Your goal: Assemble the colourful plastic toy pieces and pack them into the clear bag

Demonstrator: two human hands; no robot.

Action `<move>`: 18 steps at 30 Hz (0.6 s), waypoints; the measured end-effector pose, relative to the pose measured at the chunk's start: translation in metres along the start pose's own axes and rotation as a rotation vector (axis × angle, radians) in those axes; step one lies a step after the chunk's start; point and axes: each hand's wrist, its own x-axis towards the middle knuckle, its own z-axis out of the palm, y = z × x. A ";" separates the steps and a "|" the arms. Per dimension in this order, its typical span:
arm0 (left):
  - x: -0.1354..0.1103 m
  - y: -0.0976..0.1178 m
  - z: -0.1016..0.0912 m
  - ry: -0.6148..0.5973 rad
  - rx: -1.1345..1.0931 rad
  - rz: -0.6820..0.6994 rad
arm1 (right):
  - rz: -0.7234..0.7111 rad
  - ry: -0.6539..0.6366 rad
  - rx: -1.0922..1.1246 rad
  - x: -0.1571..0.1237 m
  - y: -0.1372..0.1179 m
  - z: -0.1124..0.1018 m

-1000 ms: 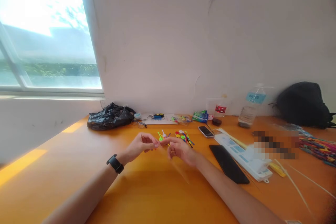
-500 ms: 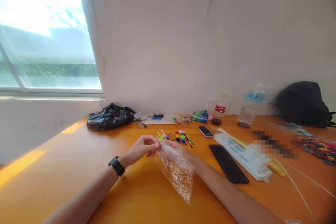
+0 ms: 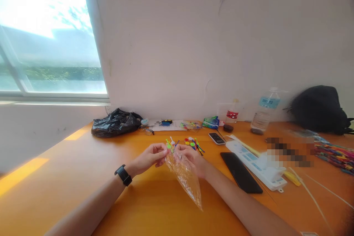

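Over the orange table [image 3: 83, 177], my left hand [image 3: 151, 158] and my right hand [image 3: 190, 158] both pinch the top edge of a small clear plastic bag [image 3: 186, 179]. The bag hangs down from my fingers toward the table. A black watch [image 3: 123, 175] sits on my left wrist. Just beyond my hands lies a scatter of small colourful plastic pieces [image 3: 190, 143], sticks and round discs.
A black phone [image 3: 241, 172] and a white power strip [image 3: 257, 165] lie to the right. Farther back are a small phone [image 3: 217, 138], a water bottle [image 3: 264, 112], a black plastic bag [image 3: 116, 122], glasses [image 3: 146, 130] and a black backpack [image 3: 320, 110]. Thin sticks [image 3: 312, 195] lie at the right.
A second ago my hands met with no clear bag visible between them. Now both pinch the clear bag, which hangs narrower and more upright than half a second ago.
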 end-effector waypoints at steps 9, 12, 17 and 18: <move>0.003 -0.006 0.003 0.093 0.007 -0.008 | 0.001 -0.129 -0.028 -0.009 -0.013 0.001; 0.007 -0.008 0.002 0.233 -0.071 0.043 | -0.082 0.089 -0.027 -0.003 -0.011 -0.002; 0.011 -0.005 -0.009 0.404 -0.229 0.165 | -0.249 0.380 -0.024 0.006 -0.012 -0.010; 0.012 -0.005 -0.011 0.418 -0.250 0.181 | -0.270 0.403 -0.027 0.007 -0.012 -0.011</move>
